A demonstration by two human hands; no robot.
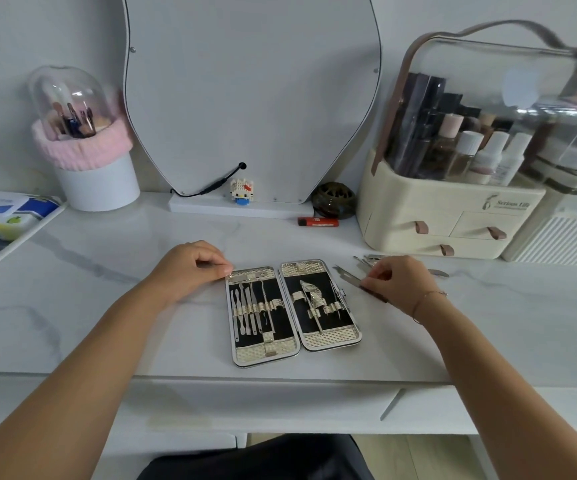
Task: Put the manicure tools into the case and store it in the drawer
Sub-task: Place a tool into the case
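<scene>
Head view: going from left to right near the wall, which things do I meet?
Wipes pack → brush holder → toy figure → dark round jar → cosmetics organiser.

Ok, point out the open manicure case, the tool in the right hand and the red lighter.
manicure case (330, 338): head view, patterned bottom border of right half.
metal nail tool (348, 277): head view, bare shaft.
red lighter (320, 222): head view, middle of body.

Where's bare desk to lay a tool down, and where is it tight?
Free: the marble between left hand and brush holder; the strip between case and lighter. Crowded: between case and organiser, where the right hand pinches a tool by the loose tools.
</scene>
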